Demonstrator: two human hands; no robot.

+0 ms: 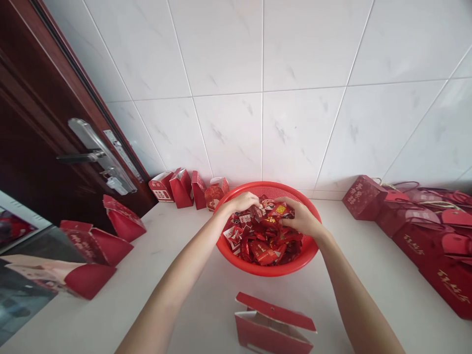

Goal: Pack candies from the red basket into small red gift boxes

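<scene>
A red plastic basket [266,271] with a perforated wall holds many small wrapped candies [263,248], mostly red with some white and gold print. Over its left back part, my left hand [244,201] is closed, fingers bent down at a pale-and-red candy wrapper [259,212]. My right hand [303,219] reaches in from the right, thumb and fingers around a red candy packet [277,211] with a yellow label. In front of the basket stands a red paper gift box [273,332], its top open and the flap tilted back.
Several small red boxes [181,188] stand along the tiled wall at back left. More red boxes [96,246] sit at the table's left edge, beside a dark door [47,98] with a metal handle. Closed red gift boxes [413,246] with cords crowd the right side.
</scene>
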